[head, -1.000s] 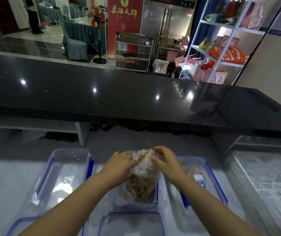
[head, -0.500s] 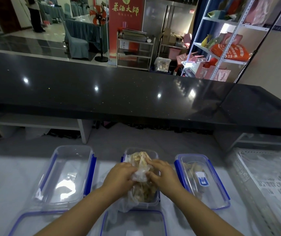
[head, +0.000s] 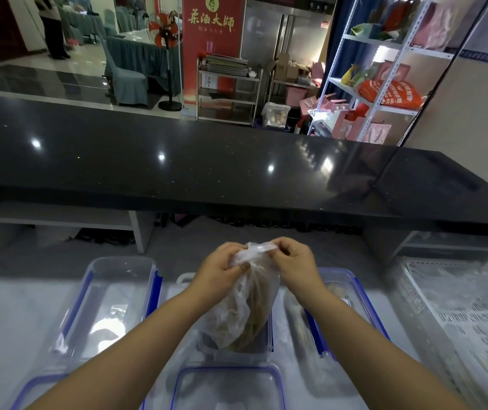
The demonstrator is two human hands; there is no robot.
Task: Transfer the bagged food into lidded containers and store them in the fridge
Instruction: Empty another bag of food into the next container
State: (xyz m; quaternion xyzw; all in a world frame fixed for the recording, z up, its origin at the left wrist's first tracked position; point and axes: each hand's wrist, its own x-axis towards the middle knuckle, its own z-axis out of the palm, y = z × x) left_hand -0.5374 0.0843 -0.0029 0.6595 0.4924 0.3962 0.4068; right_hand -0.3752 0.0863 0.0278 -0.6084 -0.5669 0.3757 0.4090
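Opening the food bag (head: 242, 309), head view: left hand (head: 219, 270) and right hand (head: 296, 261) pinch its bunched neck, both grips closed on plastic; its base rests in middle container (head: 270, 332) on table (head: 6, 321). Next, likely: spread mouth, tip contents out.

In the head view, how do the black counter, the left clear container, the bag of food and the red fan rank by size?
1. black counter, spanning the frame.
2-3. left clear container and bag of food look about alike; I won't rank them.
4. red fan, though it stands far back.
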